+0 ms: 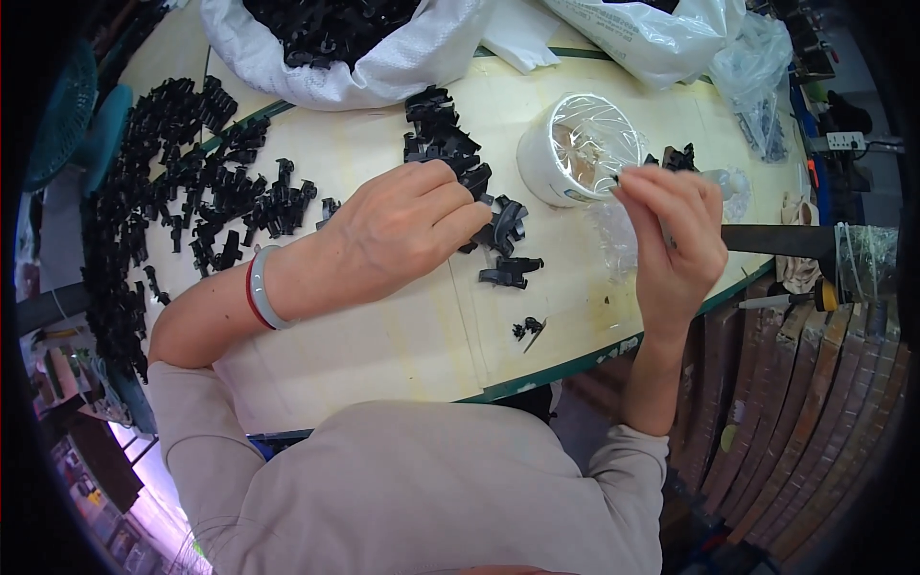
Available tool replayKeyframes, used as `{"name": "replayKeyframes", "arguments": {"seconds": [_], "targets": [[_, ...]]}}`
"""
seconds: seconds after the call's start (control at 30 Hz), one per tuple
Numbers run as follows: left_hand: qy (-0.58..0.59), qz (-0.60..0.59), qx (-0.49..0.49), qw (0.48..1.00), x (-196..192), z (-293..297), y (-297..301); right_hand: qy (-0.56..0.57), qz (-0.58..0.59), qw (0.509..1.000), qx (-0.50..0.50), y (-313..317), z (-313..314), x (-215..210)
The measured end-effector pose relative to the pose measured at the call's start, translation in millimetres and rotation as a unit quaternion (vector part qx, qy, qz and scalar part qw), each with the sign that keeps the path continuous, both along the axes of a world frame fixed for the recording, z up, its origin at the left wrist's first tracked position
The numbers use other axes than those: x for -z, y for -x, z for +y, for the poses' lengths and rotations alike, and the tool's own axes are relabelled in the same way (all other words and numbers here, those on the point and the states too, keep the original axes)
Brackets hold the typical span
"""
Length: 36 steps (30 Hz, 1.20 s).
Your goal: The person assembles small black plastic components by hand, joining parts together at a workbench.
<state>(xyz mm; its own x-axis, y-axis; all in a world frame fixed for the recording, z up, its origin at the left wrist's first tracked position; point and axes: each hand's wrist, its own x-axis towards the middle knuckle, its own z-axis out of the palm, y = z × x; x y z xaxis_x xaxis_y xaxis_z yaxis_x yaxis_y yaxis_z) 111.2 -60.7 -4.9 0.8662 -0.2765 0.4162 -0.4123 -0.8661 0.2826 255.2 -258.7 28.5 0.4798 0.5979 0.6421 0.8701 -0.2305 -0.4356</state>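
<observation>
The step appears to be handling the black parts (441, 134) on the table (383, 355), left hand (398, 220) curled at them, grip hidden, right hand (676, 230) pinched together near the tub (539, 161), load unclear; next calls for steady control.

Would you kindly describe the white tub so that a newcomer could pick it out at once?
On the pale tabletop, find the big white sack of black parts at the far side, left of centre. To its right and nearer, left of the right hand, stands the white tub. Unlike the soft sack, it is stiff and round, with crinkled clear film over its mouth.
</observation>
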Motion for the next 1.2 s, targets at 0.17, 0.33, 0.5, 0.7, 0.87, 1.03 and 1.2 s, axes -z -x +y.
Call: {"name": "replayKeyframes", "arguments": {"seconds": [0.17, 0.33, 0.5, 0.7, 0.87, 1.03, 1.2], "targets": [[0.064, 0.002, 0.004, 0.998, -3, 0, 12, 0.081, -0.023, 0.996, -0.024, -20, 18, -2], [0.044, 0.012, -0.002, 0.999, 9, -8, 34, 0.13, -0.041, 0.99, -0.031, -21, 24, -10], [0.15, 0.004, -0.092, 0.984, -3, 2, 40, 0.11, -0.045, 0.992, -0.038, -7, 14, -24], [0.163, 0.087, -0.072, 0.98, 9, -12, 38, 0.074, 0.081, 0.991, -0.076, 31, -7, -17], [0.215, 0.099, -0.035, 0.971, 13, -16, 45, -0.071, 0.359, 0.923, -0.121, 52, -23, 17], [0.391, 0.283, -0.013, 0.876, -9, -13, 50, -0.122, 0.457, 0.873, -0.118, 63, -26, 25], [0.54, 0.357, 0.02, 0.762, 5, -12, 51, -0.069, 0.363, 0.92, -0.127, 70, -15, 22]]}}
